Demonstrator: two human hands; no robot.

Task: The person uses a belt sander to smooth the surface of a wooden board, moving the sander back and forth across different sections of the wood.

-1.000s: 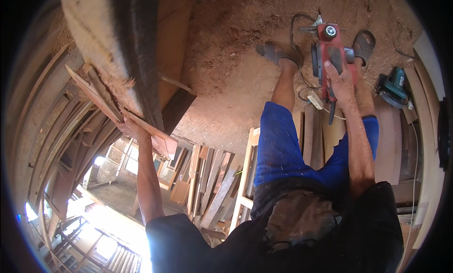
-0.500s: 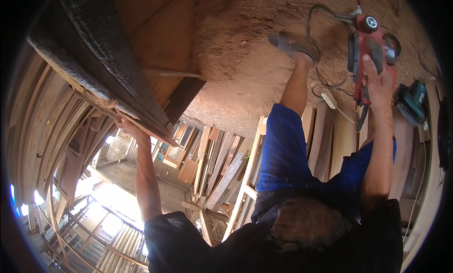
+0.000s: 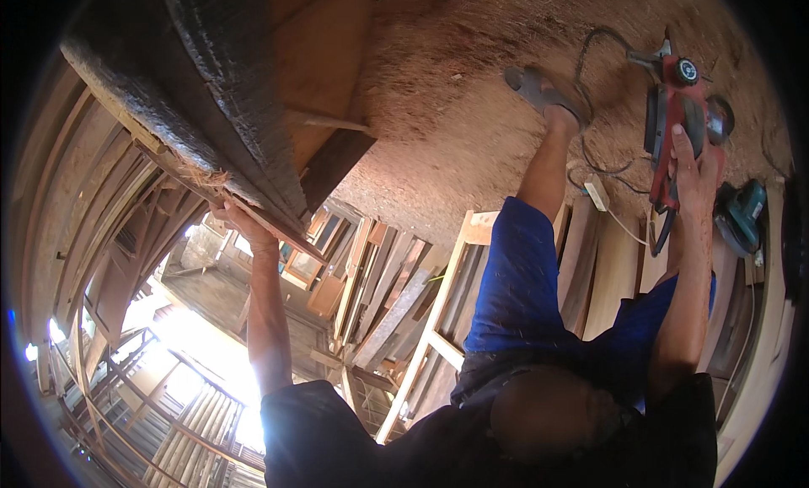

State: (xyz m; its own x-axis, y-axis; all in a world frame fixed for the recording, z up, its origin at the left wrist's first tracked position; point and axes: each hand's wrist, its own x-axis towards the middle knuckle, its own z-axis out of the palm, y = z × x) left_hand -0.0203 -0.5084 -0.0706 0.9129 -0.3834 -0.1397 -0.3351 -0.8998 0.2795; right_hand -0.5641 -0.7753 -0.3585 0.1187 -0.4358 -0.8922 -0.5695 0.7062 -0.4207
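My right hand (image 3: 693, 166) is closed over the handle of a red electric planer (image 3: 674, 109) that rests on the sawdust-covered floor (image 3: 472, 117). Its black cable (image 3: 590, 75) loops away beside my sandalled foot (image 3: 543, 92). My left hand (image 3: 240, 222) reaches out to the left and grips the edge of a thin wooden plank (image 3: 278, 227). This plank lies under a big dark, rough-surfaced block (image 3: 211, 92). My blue shorts (image 3: 522, 286) and dark shirt fill the lower part of the view.
A teal power tool (image 3: 740, 214) lies just right of the planer, and a white plug strip (image 3: 597, 191) sits near my leg. A pale wooden frame (image 3: 438, 319) and several leaning planks (image 3: 379, 286) stand in the middle. Wooden boards (image 3: 611, 269) lie under my right arm.
The view has swung, so the planer and my right hand now sit further right and the dark block looms larger. Both hands keep their hold; my left arm stretches out more.
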